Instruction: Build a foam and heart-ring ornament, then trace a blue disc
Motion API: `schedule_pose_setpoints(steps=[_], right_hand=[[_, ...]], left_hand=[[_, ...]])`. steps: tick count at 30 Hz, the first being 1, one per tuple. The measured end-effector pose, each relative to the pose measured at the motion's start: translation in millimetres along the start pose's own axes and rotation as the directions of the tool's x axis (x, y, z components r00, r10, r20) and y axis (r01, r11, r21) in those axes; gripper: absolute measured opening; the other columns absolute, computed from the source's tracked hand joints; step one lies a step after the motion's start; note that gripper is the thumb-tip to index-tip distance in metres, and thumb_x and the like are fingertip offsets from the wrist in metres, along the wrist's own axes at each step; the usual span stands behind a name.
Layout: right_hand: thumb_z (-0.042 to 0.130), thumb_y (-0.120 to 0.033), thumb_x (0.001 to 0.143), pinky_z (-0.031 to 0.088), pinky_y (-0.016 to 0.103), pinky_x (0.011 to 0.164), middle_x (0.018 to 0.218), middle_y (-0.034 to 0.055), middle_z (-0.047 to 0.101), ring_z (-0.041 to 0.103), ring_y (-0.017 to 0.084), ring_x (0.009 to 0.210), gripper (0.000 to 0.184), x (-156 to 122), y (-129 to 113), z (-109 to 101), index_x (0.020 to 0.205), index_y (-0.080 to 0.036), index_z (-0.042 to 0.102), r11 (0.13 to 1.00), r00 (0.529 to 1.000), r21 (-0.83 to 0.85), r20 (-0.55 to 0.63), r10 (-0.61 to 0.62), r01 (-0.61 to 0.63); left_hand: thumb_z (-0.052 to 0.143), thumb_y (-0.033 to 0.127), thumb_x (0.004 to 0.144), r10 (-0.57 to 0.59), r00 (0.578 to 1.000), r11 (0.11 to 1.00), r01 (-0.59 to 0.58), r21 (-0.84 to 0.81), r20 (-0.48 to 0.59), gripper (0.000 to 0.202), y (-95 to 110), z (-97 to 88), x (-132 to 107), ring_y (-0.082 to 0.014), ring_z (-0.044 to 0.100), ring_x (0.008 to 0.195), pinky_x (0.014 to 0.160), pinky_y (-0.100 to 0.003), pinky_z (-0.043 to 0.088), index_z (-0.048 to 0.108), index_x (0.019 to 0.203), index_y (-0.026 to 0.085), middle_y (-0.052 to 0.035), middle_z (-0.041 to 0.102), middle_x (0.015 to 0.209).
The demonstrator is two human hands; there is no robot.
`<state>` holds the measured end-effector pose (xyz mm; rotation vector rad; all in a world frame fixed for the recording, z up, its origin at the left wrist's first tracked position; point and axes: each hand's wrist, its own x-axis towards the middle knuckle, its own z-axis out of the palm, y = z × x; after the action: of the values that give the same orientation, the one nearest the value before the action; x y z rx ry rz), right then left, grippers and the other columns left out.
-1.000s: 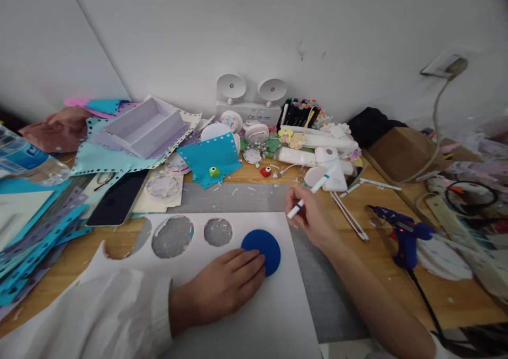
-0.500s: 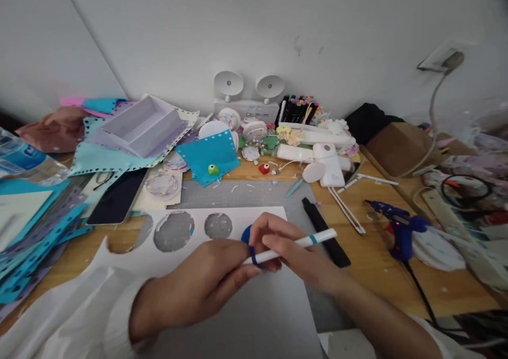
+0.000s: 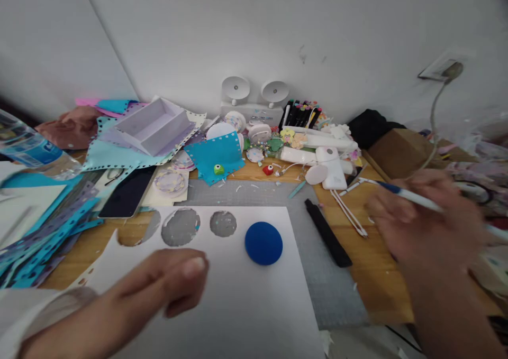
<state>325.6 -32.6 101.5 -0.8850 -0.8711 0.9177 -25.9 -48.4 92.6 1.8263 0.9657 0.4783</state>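
Observation:
My left hand (image 3: 174, 282) is closed with its fingers curled, above the lower left of a white sheet (image 3: 246, 306). Whatever it may hold is hidden. My right hand (image 3: 428, 227), blurred by motion, is out to the right above the wooden table, closed around a white pen (image 3: 416, 198) with a dark blue end pointing left. A flat, round blue disc (image 3: 264, 242) lies on the sheet between my hands, touched by neither. Round holes are cut along the sheet's far edge.
Under the sheet is a grey cutting mat (image 3: 337, 290) with a black stick-like tool (image 3: 327, 232) on it. A phone (image 3: 127, 190), a water bottle (image 3: 35, 150) and cut strips (image 3: 59, 237) lie left. A white box (image 3: 153, 123) and a power bank (image 3: 331, 168) stand farther back.
My hands have moved apart, the right one far to the right and the left one back to the left. The blue disc, mostly covered before, now lies uncovered on the sheet.

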Motion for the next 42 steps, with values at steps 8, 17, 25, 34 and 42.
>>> schedule_pose_setpoints(steps=[8,17,25,34,42], right_hand=[[0.07,-0.033,0.072,0.034,0.024,0.051,0.051,-0.007,0.046,0.038,0.009,0.048,0.024,14,99,60,0.069,-0.022,0.049,0.903,0.904,0.081,0.119,0.411,-0.422],[0.066,-0.033,0.075,0.041,0.025,0.057,0.053,-0.0059,0.045,0.041,0.01,0.052,0.021,14,145,37,0.067,-0.02,0.051,0.826,0.837,0.145,0.044,0.545,-0.545],[0.064,-0.029,0.08,0.042,0.024,0.058,0.055,-0.0045,0.044,0.041,0.011,0.055,0.017,15,144,35,0.07,-0.02,0.055,0.749,0.77,0.224,0.009,0.638,-0.623],[0.065,-0.03,0.08,0.042,0.024,0.059,0.055,-0.0038,0.045,0.041,0.011,0.055,0.017,22,140,29,0.07,-0.021,0.054,0.762,0.773,0.153,0.029,0.633,-0.63],[0.065,-0.031,0.079,0.038,0.027,0.06,0.054,-0.0035,0.048,0.042,0.012,0.055,0.017,32,134,21,0.068,-0.021,0.055,0.872,0.864,-0.05,0.119,0.489,-0.487]], left_hand=[[0.056,0.039,0.093,0.51,0.799,0.46,-0.566,0.684,0.318,0.029,-19,96.8,66,-0.021,0.06,0.078,0.068,-0.032,0.049,0.06,0.078,0.015,-0.0068,0.065,0.083],[0.044,0.041,0.099,0.552,0.821,0.392,-0.413,0.822,0.148,0.044,-70,124.8,76,-0.0263,0.054,0.123,0.101,-0.038,0.042,0.055,0.129,0.011,-0.0104,0.058,0.135],[0.044,0.04,0.098,0.604,0.791,0.412,-0.414,0.812,0.097,0.042,-83,119.6,87,-0.0235,0.053,0.125,0.103,-0.035,0.043,0.059,0.125,0.012,-0.0076,0.059,0.134],[0.05,0.042,0.094,0.615,0.787,0.456,-0.398,0.796,0.041,0.039,-88,121.1,91,-0.0231,0.054,0.121,0.103,-0.034,0.044,0.062,0.119,0.014,-0.0061,0.062,0.13],[0.053,0.044,0.093,0.598,0.799,0.457,-0.409,0.79,0.068,0.042,-86,118.5,90,-0.0238,0.054,0.122,0.104,-0.034,0.042,0.06,0.121,0.014,-0.0077,0.062,0.13]])
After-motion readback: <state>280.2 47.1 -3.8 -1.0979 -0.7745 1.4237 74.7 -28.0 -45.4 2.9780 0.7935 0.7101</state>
